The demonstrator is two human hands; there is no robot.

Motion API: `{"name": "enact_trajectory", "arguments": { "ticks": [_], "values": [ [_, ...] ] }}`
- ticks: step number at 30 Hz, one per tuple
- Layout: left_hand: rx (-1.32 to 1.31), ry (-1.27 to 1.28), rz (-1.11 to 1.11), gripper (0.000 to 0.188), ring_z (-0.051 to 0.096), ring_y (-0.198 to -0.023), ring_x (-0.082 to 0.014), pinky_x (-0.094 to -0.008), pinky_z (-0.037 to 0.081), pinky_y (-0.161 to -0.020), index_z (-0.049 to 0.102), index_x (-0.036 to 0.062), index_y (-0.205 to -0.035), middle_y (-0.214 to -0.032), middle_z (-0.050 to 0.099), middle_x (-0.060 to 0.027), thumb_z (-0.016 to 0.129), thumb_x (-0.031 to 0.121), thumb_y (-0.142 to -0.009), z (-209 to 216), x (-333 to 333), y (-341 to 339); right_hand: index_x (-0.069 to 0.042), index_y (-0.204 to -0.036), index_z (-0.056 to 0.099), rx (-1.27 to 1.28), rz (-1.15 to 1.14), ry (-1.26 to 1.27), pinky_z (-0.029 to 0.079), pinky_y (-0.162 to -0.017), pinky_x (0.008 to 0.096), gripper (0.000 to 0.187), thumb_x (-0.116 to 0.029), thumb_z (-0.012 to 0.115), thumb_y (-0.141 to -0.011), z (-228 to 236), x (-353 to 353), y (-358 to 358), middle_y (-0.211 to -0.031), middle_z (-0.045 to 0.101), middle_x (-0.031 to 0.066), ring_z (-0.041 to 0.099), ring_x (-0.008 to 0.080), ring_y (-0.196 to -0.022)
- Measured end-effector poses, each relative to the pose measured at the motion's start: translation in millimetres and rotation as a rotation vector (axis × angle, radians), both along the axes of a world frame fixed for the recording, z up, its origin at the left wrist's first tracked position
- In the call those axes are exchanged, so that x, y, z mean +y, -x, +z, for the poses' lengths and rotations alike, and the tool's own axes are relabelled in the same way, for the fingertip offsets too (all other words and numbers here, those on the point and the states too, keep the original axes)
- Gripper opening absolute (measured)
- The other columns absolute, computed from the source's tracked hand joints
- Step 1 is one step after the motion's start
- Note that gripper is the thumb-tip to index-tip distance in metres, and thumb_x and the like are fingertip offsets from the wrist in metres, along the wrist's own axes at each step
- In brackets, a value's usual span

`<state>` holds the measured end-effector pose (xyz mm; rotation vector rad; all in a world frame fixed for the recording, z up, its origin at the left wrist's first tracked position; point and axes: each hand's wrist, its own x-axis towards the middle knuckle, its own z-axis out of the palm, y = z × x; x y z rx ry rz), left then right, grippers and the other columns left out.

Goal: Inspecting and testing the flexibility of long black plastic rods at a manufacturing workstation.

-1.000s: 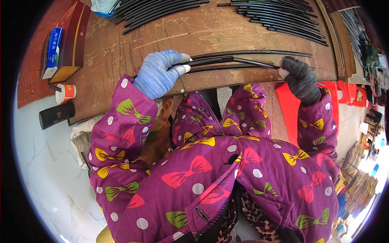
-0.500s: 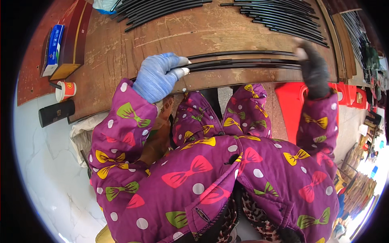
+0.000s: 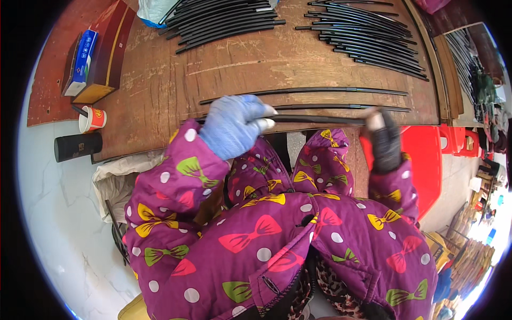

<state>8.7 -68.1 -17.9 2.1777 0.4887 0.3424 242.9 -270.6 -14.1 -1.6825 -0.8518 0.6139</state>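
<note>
A slim black rod (image 3: 314, 119) runs sideways along the table's near edge, gripped at both ends. My left hand (image 3: 233, 124), in a blue knit glove with bare fingertips, pinches it between thumb and fingers. The right end is in my right hand (image 3: 383, 136), which wears a dark fingerless glove and is a little blurred. Just beyond, two more black rods lie on the wood: a farther rod (image 3: 330, 90) and a nearer rod (image 3: 341, 106), the nearer one partly behind my left hand.
Two piles of black rods, a left pile (image 3: 229, 24) and a right pile (image 3: 368, 40), lie across the wooden table (image 3: 240, 69). At left are a blue box (image 3: 84, 61), a paper cup (image 3: 93, 119) and a black cylinder (image 3: 78, 146). A red stool (image 3: 416, 165) stands below right.
My left hand has moved right and nearer, my right hand left and nearer. One rod is now held apart from the two lying on the table.
</note>
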Motion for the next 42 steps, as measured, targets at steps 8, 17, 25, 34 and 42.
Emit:
{"name": "enact_trajectory", "arguments": {
  "ticks": [8, 17, 25, 34, 42],
  "values": [
    [0.006, -0.068, -0.066, 0.018, 0.060, -0.072, -0.0222, -0.0301, 0.046, -0.066, 0.064, 0.0030, -0.088, -0.076, 0.061, -0.0116, 0.063, 0.010, -0.072, 7, 1, -1, -0.005, -0.090, 0.058, 0.180, 0.169, 0.140, 0.036, -0.046, 0.0196, 0.019, -0.022, 0.054, -0.083, 33, 26, 30, -0.062, 0.051, 0.0004, 0.046, 0.0056, -0.052],
    [0.383, 0.312, 0.247, 0.021, 0.057, -0.071, -0.0119, -0.0258, 0.045, -0.065, 0.063, -0.0018, -0.091, -0.077, 0.063, -0.0084, 0.062, 0.013, -0.076, 6, 29, 46, -0.004, -0.090, 0.053, 0.429, 0.048, -0.080, 0.026, -0.039, 0.0227, 0.023, -0.027, 0.052, -0.085, 5, -13, -51, -0.049, 0.037, -0.0017, 0.032, 0.0075, -0.035],
    [0.352, 0.432, 0.300, 0.021, 0.052, -0.063, -0.0059, -0.0218, 0.043, -0.057, 0.063, -0.0024, -0.089, -0.072, 0.061, -0.0031, 0.064, 0.012, -0.075, 1, 25, 51, -0.003, -0.092, 0.054, 0.456, 0.064, -0.095, 0.027, -0.042, 0.0220, 0.023, -0.024, 0.051, -0.086, -9, -16, -58, -0.054, 0.042, 0.0001, 0.037, 0.0091, -0.042],
    [0.330, 0.518, 0.329, 0.020, 0.045, -0.047, -0.0047, -0.0190, 0.035, -0.043, 0.061, -0.0052, -0.088, -0.064, 0.059, -0.0033, 0.061, 0.006, -0.072, -4, 29, 67, -0.006, -0.088, 0.053, 0.330, -0.090, -0.096, 0.027, -0.041, 0.0229, 0.015, -0.020, 0.050, -0.086, -11, -38, -83, -0.053, 0.038, -0.0014, 0.034, 0.0082, -0.040],
    [0.339, 0.584, 0.431, 0.018, 0.045, -0.043, -0.0053, -0.0187, 0.032, -0.039, 0.061, -0.0059, -0.088, -0.061, 0.058, -0.0043, 0.061, 0.004, -0.073, -20, 49, 84, -0.004, -0.087, 0.053, 0.396, -0.296, -0.138, 0.030, -0.041, 0.0239, 0.010, -0.013, 0.050, -0.085, -18, -96, -179, -0.055, 0.041, 0.0010, 0.036, 0.0115, -0.041]
  ]
}}
